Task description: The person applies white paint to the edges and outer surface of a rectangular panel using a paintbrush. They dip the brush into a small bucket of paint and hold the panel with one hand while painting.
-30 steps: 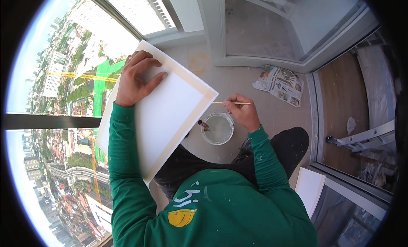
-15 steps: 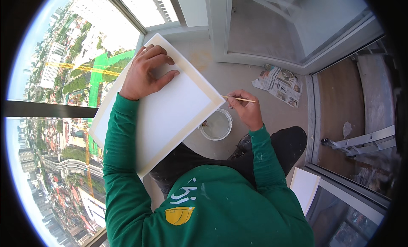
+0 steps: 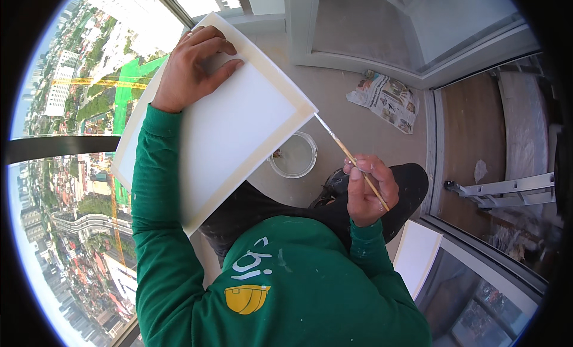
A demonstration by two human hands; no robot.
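Steady white panel (image 3: 239,117) w/ left hand (image 3: 191,69) pressed flat at far corner, keep thin brush (image 3: 352,162) pinched in right hand (image 3: 367,192), tip at panel's rt edge, light strokes above clear cup (image 3: 293,156).

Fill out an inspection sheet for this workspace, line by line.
Surface: pale floor, bare around the cup.
Job's things: white panel propped on the lap; thin brush with its tip at the panel's edge; clear cup on the floor.
Clutter: crumpled newspaper; another white panel.
Grippers: left hand flat on the panel; right hand holds the brush.
Cables: nothing seen.
Surroundings: windows over a city; ladder beyond the glass.
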